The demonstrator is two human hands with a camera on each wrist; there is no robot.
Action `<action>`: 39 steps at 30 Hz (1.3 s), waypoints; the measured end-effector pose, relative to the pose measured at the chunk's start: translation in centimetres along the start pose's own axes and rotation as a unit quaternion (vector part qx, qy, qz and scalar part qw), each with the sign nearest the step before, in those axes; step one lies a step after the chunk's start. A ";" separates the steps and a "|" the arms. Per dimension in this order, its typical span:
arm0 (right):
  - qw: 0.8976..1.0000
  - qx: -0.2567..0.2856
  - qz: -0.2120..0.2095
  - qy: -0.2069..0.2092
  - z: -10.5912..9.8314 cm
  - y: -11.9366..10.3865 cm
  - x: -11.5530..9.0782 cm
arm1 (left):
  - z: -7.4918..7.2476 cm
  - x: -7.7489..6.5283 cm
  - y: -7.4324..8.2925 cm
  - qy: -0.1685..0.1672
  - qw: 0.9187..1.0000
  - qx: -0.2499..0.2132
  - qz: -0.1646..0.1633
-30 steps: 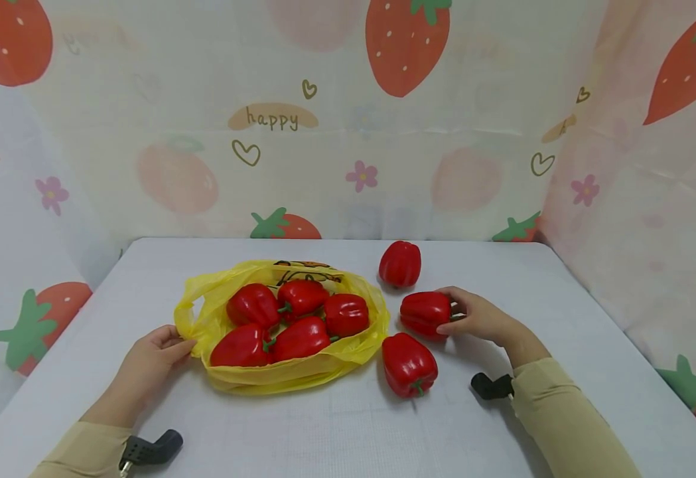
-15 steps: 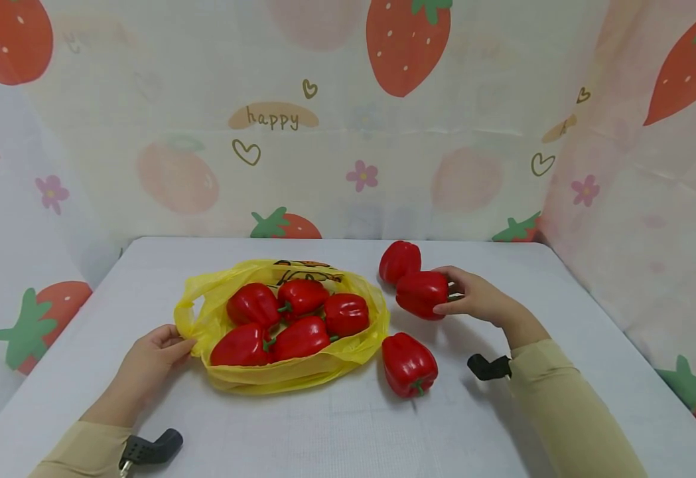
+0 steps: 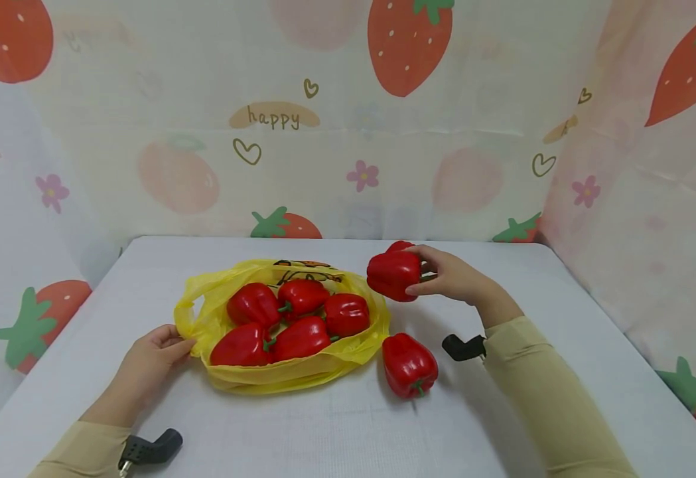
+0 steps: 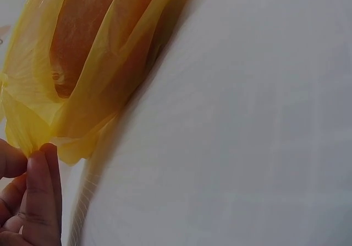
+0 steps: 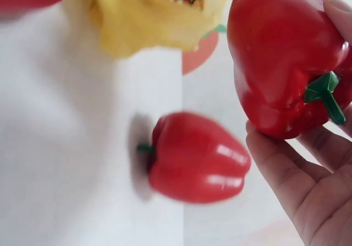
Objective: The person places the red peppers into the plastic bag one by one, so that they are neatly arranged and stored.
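A yellow plastic bag (image 3: pixel 252 377) lies mouth up on the table with several red bell peppers (image 3: pixel 301 338) inside. My left hand (image 3: pixel 152 362) pinches the bag's left edge; in the left wrist view thumb and fingers (image 4: pixel 39 196) squeeze a gathered bit of yellow film. My right hand (image 3: pixel 452 282) grips a red bell pepper (image 3: pixel 393 275) above the table, close to the bag's right rim. Its green stem (image 5: pixel 325 94) points toward the palm in the right wrist view. Behind it stands another bell pepper (image 5: pixel 198 158), mostly hidden in the head view.
One more bell pepper (image 3: pixel 410 365) lies just right of the bag, near its front corner. The white table (image 3: pixel 324 438) ends at a back wall covering (image 3: pixel 300 186) printed with strawberries. Black camera mounts (image 3: pixel 150 448) stick out from both sleeves.
My right hand has lifted its bell pepper off the table and carried it up and left, in front of the rear pepper. The left hand and the bag look unmoved.
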State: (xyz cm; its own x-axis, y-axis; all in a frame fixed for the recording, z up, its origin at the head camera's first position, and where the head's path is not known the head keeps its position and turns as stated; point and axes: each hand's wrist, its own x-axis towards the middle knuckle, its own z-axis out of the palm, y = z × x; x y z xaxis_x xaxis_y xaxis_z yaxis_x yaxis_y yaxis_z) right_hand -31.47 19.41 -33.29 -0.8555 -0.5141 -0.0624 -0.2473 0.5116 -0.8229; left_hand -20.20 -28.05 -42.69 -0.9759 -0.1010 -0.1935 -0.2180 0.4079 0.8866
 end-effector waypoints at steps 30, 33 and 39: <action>0.996 -0.014 -0.054 -0.066 6.8 -7.9 6.5 | 0.1 0.0 0.2 0.001 1.000 -0.001 -0.005; 0.995 -0.051 -0.057 -0.066 7.3 -8.4 6.9 | 0.1 0.0 0.2 -0.001 1.000 -0.001 -0.005; 0.990 -0.090 -0.070 -0.081 8.5 -9.1 7.7 | 0.1 0.0 0.3 0.001 1.000 -0.002 -0.010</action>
State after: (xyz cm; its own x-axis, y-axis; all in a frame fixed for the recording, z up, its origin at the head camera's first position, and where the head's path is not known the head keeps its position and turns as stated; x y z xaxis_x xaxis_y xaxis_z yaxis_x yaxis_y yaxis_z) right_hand -31.92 4.95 -31.07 -0.7263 -0.6850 -0.0572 -0.4474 0.5342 -0.7173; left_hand -20.23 -27.82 -42.52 -0.9712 -0.1103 -0.2113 -0.2380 0.4024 0.8840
